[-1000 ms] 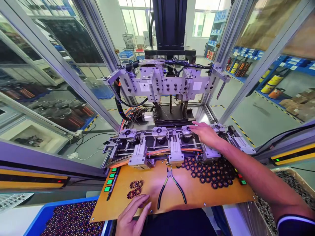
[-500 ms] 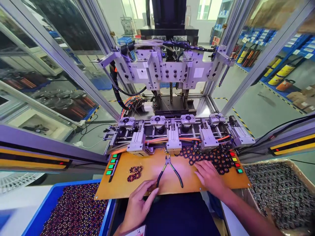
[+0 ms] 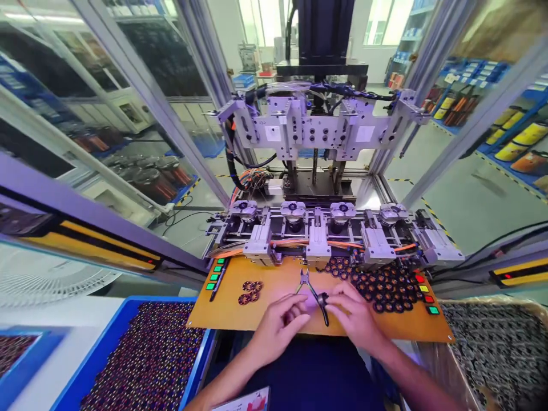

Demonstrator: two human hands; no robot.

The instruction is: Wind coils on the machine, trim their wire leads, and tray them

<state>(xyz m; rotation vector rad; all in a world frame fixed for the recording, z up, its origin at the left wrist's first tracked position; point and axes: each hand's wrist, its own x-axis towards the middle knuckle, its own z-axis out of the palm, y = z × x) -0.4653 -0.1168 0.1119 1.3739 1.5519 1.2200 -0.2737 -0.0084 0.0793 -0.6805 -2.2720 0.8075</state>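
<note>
The right hand (image 3: 349,313), as I follow it from a distance, holds a small dark ring-shaped part (image 3: 322,298) between thumb and fingertips, the pinch closed down to the part's own thickness. The left hand (image 3: 280,325) is half curled, thumb and forefinger pointing toward the right hand; I cannot tell whether anything lies inside its curl.

Principal relation: the part sits at the tips of the right fingers, on their left side, and to the right of the left fingertips, across a short gap. The right hand is therefore the nearer, being in contact. The part appears over the right handle of the metal pliers with dark-sleeved handles (image 3: 305,279); I cannot make out whether they touch, nor which way the ring's axis points. The pliers' cutting head lies beyond both sets of fingers, and the right handle slants back between the hands.

Surroundings: four dark, copper-toned rings (image 3: 250,292) lie beyond and left of the left fingers; a larger spread of black rings with coppery centres (image 3: 383,288) lies beyond and right of the right fingers, on the orange-brown flat board (image 3: 226,317).
</note>
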